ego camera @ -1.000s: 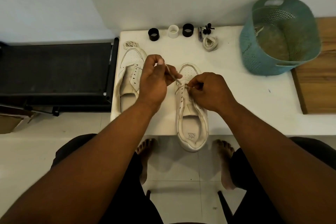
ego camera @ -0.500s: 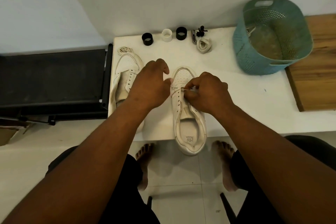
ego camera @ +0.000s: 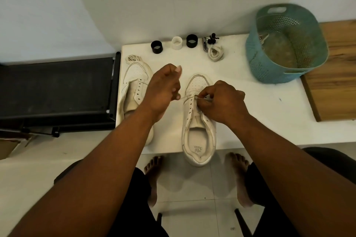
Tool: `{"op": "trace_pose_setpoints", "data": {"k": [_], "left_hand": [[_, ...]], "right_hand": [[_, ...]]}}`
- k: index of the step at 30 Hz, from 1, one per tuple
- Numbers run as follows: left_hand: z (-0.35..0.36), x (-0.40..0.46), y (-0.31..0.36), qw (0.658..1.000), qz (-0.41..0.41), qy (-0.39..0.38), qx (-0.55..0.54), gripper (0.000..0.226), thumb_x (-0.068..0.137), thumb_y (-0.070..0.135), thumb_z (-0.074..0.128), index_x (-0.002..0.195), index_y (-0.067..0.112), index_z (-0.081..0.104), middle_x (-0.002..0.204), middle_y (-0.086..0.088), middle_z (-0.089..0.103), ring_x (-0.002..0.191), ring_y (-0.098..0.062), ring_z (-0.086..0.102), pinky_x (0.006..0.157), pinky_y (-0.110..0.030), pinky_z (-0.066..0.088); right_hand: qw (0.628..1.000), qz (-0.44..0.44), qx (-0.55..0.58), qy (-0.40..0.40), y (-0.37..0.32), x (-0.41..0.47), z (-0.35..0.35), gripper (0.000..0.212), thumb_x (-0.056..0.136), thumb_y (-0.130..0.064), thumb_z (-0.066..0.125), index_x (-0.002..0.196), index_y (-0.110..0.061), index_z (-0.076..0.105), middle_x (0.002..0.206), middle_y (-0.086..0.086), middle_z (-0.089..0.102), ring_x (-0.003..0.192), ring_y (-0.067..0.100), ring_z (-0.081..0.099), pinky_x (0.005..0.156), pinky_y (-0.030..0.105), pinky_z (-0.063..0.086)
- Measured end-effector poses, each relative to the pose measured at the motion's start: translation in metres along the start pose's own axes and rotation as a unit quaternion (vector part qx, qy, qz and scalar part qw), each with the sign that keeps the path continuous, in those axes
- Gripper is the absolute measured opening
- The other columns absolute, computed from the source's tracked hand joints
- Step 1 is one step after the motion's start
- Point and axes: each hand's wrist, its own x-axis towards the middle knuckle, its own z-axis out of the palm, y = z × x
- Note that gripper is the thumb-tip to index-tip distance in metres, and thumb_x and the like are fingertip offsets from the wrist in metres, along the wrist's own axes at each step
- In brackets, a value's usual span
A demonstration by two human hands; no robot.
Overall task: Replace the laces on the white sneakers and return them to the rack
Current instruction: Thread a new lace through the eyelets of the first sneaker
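Insole print in laced sneaker unreadable. Right hand pinching lace at eyelets; left hand pinching its other end, beside toe.

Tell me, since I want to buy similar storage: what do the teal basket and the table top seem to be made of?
The teal basket looks like moulded matte plastic: its walls are perforated with even rows of holes and a handle slot is cut in the rim. The table looks like smooth white laminate or painted board; which one cannot be told.
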Motion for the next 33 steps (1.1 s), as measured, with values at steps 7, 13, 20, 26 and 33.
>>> {"op": "trace_pose_setpoints", "data": {"k": [7,13,20,26,33], "left_hand": [[0.000,0.005,-0.019,0.779,0.041,-0.035,0.625,0.031,0.102,0.042,0.054,0.079,0.022,0.061,0.087,0.000,0.069,0.083,-0.022,0.061,0.070,-0.032,0.040],[-0.007,0.005,0.006,0.986,0.052,0.009,-0.156,0.041,0.103,0.025,0.050,0.068,0.023,0.072,0.088,0.002,0.073,0.096,-0.022,0.060,0.084,-0.034,0.047],[0.000,0.008,-0.013,0.940,0.067,0.040,0.331,0.030,0.095,0.031,0.070,0.079,0.017,0.049,0.067,0.003,0.048,0.057,-0.009,0.041,0.058,-0.023,0.037],[0.000,0.005,-0.014,0.890,0.091,-0.041,0.445,0.033,0.079,0.006,0.066,0.102,0.018,0.046,0.091,0.007,0.061,0.075,0.006,0.057,0.056,-0.006,0.034],[0.001,0.004,-0.019,0.873,0.129,-0.042,0.468,0.029,0.078,0.005,0.061,0.104,0.013,0.051,0.091,0.008,0.061,0.076,-0.012,0.056,0.061,-0.016,0.037]], "right_hand": [[1.000,0.002,-0.011,-0.002,0.000,0.002,-0.002,0.017,0.087,-0.049,0.064,0.096,-0.040,0.075,0.099,-0.011,0.055,0.098,0.018,0.057,0.090,0.041,0.035],[1.000,-0.021,-0.011,-0.001,0.003,0.002,0.000,0.021,0.087,-0.052,0.061,0.101,-0.044,0.074,0.103,-0.009,0.057,0.102,0.018,0.056,0.094,0.043,0.035],[0.999,-0.039,0.002,-0.027,0.005,0.004,-0.001,0.020,0.088,-0.052,0.064,0.104,-0.044,0.073,0.102,-0.011,0.057,0.100,0.015,0.055,0.088,0.038,0.036],[0.987,-0.071,0.134,-0.059,0.015,0.007,-0.015,0.008,0.094,-0.026,0.068,0.091,-0.030,0.074,0.086,-0.016,0.067,0.078,0.003,0.062,0.077,0.034,0.053],[0.981,0.116,0.148,0.046,0.034,0.018,-0.029,0.009,0.096,-0.021,0.056,0.095,-0.019,0.064,0.087,-0.007,0.062,0.087,0.020,0.061,0.078,0.035,0.050]]}}
